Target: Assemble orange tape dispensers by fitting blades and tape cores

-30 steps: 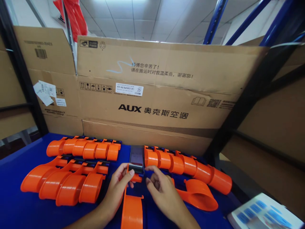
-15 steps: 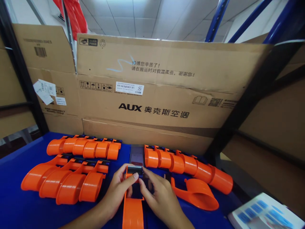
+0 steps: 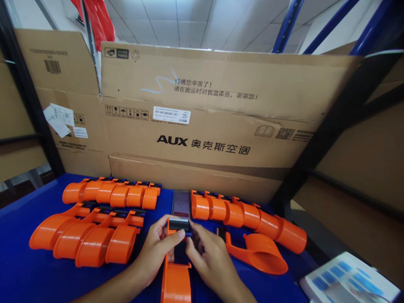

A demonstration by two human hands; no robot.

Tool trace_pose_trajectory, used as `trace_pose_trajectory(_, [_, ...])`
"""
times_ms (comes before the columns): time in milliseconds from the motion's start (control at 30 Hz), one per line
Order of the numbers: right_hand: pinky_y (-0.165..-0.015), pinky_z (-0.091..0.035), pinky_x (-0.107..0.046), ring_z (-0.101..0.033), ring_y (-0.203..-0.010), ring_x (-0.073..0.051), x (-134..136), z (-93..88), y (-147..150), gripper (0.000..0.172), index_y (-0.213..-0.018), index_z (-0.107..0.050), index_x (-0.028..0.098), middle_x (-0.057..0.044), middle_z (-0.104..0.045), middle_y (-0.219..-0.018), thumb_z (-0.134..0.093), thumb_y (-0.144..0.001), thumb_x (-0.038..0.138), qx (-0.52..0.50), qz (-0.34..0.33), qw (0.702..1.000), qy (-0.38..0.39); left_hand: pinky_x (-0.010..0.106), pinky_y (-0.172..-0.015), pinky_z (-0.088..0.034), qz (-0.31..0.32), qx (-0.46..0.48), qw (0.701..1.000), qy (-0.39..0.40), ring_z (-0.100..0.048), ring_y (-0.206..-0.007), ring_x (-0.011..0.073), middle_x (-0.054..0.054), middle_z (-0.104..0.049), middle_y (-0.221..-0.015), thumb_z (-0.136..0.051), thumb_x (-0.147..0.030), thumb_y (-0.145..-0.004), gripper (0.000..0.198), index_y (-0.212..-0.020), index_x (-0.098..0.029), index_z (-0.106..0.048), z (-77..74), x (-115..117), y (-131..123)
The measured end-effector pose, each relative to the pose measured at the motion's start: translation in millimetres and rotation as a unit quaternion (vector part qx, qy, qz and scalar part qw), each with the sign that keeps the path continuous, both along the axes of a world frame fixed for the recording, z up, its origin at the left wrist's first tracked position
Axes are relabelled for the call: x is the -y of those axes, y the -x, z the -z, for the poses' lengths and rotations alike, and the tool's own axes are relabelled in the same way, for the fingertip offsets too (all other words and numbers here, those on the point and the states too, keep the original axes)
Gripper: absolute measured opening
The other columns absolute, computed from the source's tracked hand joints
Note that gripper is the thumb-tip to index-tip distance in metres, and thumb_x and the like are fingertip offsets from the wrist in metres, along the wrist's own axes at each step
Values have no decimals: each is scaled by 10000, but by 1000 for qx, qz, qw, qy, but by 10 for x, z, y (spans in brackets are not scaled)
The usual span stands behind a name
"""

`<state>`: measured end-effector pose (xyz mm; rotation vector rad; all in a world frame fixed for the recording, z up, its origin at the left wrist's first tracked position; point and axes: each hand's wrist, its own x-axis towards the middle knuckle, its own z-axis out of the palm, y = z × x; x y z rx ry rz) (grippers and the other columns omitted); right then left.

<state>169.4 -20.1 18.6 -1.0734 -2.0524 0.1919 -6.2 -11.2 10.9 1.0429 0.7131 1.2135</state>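
Note:
An orange plastic tape dispenser [image 3: 176,282] is held upright in front of me, its wide ring cut off by the bottom edge. My left hand [image 3: 159,248] grips its upper arm, with the thumb pressed on the black bar [image 3: 178,224] across the top end. On the other side, my right hand [image 3: 210,254] has its fingers closed at the bar's right end, by a dark blue part [image 3: 188,230]. What the right fingertips pinch is partly hidden. To the right of my right hand, another orange dispenser [image 3: 261,252] lies on its side.
Rows of similar dispensers lie on the blue table [image 3: 19,235]: a back left row [image 3: 119,196], a front left row [image 3: 94,246] and a right row [image 3: 233,214]. A phone-like dark object [image 3: 181,204] lies behind my hands. Cardboard [image 3: 202,168] walls the back. A white box [image 3: 350,280] stands front right.
The black bar has turned slightly, showing more of its face, and the dark blue part now shows more at its right end. Both hands keep nearly the same place.

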Motion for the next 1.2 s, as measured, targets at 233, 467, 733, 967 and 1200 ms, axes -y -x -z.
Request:
trace_pose_trajectory(233, [-800,-623,-397,-732,-948,-269,-37,-42,-57,545,-1476,-498,170,-143,-756,-1130,-535,-933,183,71,-6,995,-75,164,-415,-291,-33,25,998,45,-346,-386,39,-87,-485,-505,-799,-428,-804,310,-952,-201,-649,56,-6,-5])
trace_pose_trajectory(467, [-680,-628,-377,-737,-782,-250,-21,65,-8,588,-1522,-434,126,-136,-777,-1010,-481,-936,131,123,25,982,-139,173,-431,-316,-40,26,997,55,-379,-416,46,-73,-521,-588,-809,-455,-783,345,-943,-203,-636,43,-17,-17])
trace_pose_trajectory(733, [-649,-618,-378,-710,-733,-251,-19,208,78,588,-1479,-475,103,-127,-741,-893,-464,-892,73,102,59,981,-155,171,-420,-312,-23,9,998,65,-382,-387,53,-87,-491,-500,-828,-488,-748,397,-927,-184,-644,21,-23,8])
trace_pose_trajectory(967, [-671,-617,-375,-702,-764,-246,-27,119,52,547,-1448,-514,143,-121,-730,-924,-480,-906,83,81,37,987,-137,161,-403,-311,-25,10,998,55,-378,-366,45,-88,-497,-489,-825,-469,-759,381,-933,-182,-645,9,-28,3])
trace_pose_trajectory(1200, [-657,-599,-349,-709,-753,-234,1,30,-19,352,-1312,-606,144,-110,-736,-892,-555,-976,234,36,13,994,-102,163,-374,-299,-31,-7,999,35,-361,-337,44,-95,-503,-505,-766,-526,-803,372,-924,-205,-621,65,-52,6])
